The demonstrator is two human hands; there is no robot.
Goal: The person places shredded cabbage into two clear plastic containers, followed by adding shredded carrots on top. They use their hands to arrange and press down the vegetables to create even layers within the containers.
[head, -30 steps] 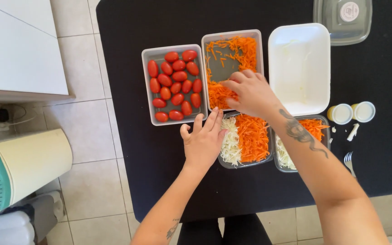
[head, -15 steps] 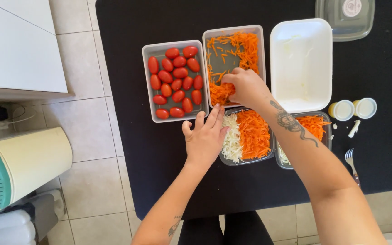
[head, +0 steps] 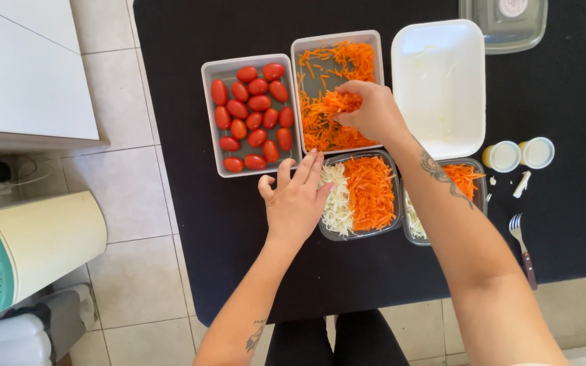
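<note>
Item: right grip point(head: 367, 108) clenched on grated carrot point(head: 330, 108), inside its grey tray point(head: 298, 81). Left grip point(head: 296, 196) released, steadying the clear container point(head: 361, 234) below. I pinched loosely, lifted cleanly.

Shredded orange carrot point(head: 325, 125) lies heaped in a grey rectangular tray point(head: 304, 51).

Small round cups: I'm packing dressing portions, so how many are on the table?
2. Both small round cups sit side by side on the black table, right of the white foam tray: one, the other. None seems hidden.
</note>
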